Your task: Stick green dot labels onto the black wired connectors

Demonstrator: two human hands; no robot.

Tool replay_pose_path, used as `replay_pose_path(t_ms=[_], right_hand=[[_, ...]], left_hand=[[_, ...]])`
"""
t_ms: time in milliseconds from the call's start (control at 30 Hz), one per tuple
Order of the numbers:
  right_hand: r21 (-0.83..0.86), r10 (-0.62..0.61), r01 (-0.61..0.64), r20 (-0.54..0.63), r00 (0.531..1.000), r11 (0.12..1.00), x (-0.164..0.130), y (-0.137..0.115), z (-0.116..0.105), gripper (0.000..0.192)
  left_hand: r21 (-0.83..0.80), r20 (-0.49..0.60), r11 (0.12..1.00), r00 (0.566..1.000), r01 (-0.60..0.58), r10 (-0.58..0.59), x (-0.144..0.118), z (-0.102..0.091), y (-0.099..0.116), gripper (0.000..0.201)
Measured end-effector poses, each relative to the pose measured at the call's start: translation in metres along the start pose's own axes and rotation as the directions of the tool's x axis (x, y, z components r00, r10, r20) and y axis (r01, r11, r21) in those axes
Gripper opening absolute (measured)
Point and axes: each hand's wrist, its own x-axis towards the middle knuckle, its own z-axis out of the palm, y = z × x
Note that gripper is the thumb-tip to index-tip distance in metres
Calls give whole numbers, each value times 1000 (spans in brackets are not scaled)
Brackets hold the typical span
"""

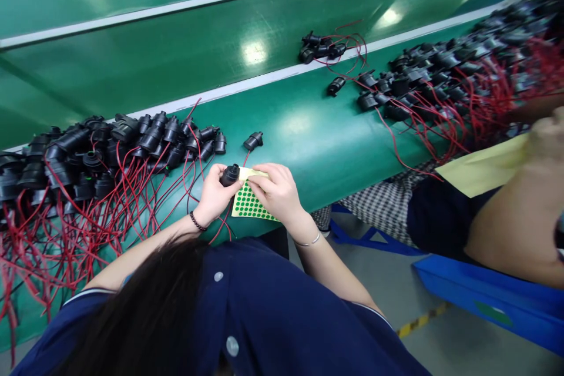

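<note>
Near the belt's front edge, my left hand (214, 192) is closed around a black cylindrical plastic part (230, 175) with a short nozzle pointing up. Its thumb reaches the left edge of a pale yellow sheet of round green stickers (252, 204). My right hand (278, 192) pinches at the upper part of this sheet, fingertips bent together; whether a loose sticker is between them cannot be made out. Just beyond my hands lies a single black part (253, 141) with a red wire.
A large pile of black parts with red wires (88, 170) covers the green surface (304, 153) on the left. Another pile (440, 79) lies at right, and a small cluster (321, 49) sits farther back. A co-worker's arm (520, 217) and a yellow sheet (482, 165) are at right.
</note>
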Motion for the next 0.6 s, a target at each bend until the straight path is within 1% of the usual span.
replay_pose_path(t_ms=[67, 133, 200, 267, 333, 400, 433, 500, 533, 600], right_hand=[[-33, -54, 53, -48, 997, 998, 0, -1, 2, 6], [-32, -74, 72, -85, 994, 997, 0, -3, 4, 6], [44, -29, 33, -100, 995, 998, 0, -6, 4, 8], [203, 97, -79, -80, 992, 976, 0, -10, 2, 7], [390, 256, -229, -17, 967, 892, 2, -13, 0, 6], [551, 380, -360, 82, 921, 753, 5, -16, -1, 5], [613, 416, -409, 141, 898, 676, 6, -17, 0, 5], [691, 444, -486, 259, 858, 536, 9, -19, 1, 6], [706, 444, -515, 308, 841, 486, 11, -19, 3, 6], [707, 437, -556, 373, 818, 437, 14, -21, 5, 8]], left_hand=[[-20, -14, 1000, 1000, 15, -15, 0, 1, -2, 37], [-36, -23, 999, 999, 26, -27, 0, 1, -5, 38], [-59, -23, 998, 999, 27, -28, 0, 0, -6, 38], [-87, -21, 996, 1000, 7, -9, -2, -2, -7, 38], [-104, -27, 994, 999, -34, 32, -4, -6, -6, 37], [-95, -43, 991, 995, -91, 88, -8, -11, -3, 37], [-87, -45, 989, 993, -116, 113, -10, -13, -1, 37], [-68, -31, 987, 989, -148, 147, -14, -18, 3, 37], [-53, -19, 987, 988, -154, 154, -16, -20, 5, 37], [0, 0, 988, 988, -155, 155, -18, -23, 8, 37]])
